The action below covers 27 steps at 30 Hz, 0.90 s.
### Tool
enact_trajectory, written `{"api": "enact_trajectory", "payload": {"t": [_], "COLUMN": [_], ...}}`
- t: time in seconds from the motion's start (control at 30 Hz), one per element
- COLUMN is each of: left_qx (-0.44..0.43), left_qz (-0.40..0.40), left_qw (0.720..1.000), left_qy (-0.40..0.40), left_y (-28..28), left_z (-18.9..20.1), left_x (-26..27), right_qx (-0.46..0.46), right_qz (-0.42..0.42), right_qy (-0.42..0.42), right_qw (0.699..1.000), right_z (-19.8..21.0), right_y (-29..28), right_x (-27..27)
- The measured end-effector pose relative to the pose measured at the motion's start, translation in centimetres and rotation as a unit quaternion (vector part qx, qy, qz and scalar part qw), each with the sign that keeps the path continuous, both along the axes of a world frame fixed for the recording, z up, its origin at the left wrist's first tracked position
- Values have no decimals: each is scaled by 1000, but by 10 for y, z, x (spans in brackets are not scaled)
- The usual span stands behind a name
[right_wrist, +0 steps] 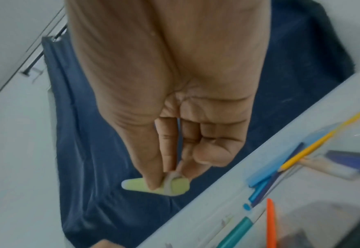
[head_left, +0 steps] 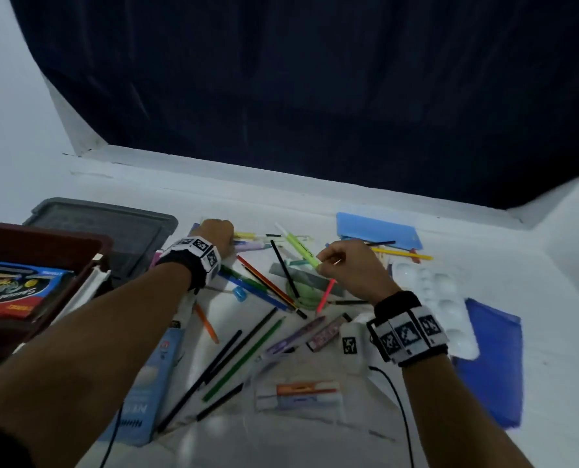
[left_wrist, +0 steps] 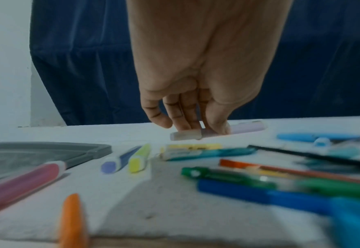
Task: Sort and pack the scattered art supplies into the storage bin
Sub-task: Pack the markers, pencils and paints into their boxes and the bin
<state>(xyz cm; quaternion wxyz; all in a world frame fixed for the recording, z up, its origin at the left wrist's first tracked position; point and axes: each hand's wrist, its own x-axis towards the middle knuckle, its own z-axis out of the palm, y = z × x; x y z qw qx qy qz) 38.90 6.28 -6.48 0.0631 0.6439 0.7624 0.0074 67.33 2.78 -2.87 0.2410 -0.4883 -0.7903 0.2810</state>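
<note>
Highlighter (right_wrist: 155,186) — in right hand (right_wrist: 175,117) pinch

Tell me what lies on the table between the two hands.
In the head view, between the left hand and right hand: a black pencil, a yellow highlighter, and the green highlighter the right hand pinches.

Both forearms are bare. Each wrist wears a black strap (head_left: 397,301) carrying a band of white blocks (head_left: 407,333) printed with black square marker patterns; the left wrist's band (head_left: 198,248) looks the same. A white marked box (head_left: 351,346) sits beside the right band, and a thin black cable (head_left: 402,410) trails from it.
</note>
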Motion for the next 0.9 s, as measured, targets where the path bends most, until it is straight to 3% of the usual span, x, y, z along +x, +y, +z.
{"api": "enact_trajectory", "payload": {"t": [0.1, 0.2, 0.4, 0.57, 0.73, 0.9], "left_qx": [28, 60, -1, -67, -104, -145], "left_qz": [-38, -131, -334, -386, -395, -405], "left_qw": [997, 980, 929, 917, 912, 900], "left_qy": [-65, -139, -158, -73, 25, 70], "left_y": [-21, -54, -138, -178, -189, -198], "left_z": [11, 22, 53, 54, 46, 45], "left_x": [14, 40, 103, 139, 157, 173], "right_qx": [-10, -31, -63, -117, -125, -123], "right_qz": [-38, -66, -170, -251, -280, -296], "right_qy": [27, 38, 97, 185, 223, 249], "right_qw": [999, 997, 979, 943, 925, 914], "right_z": [-2, -2, -19, -40, -53, -61], "right_y": [-39, -76, -145, -202, -234, -247], "right_x": [29, 50, 82, 92, 92, 90]}}
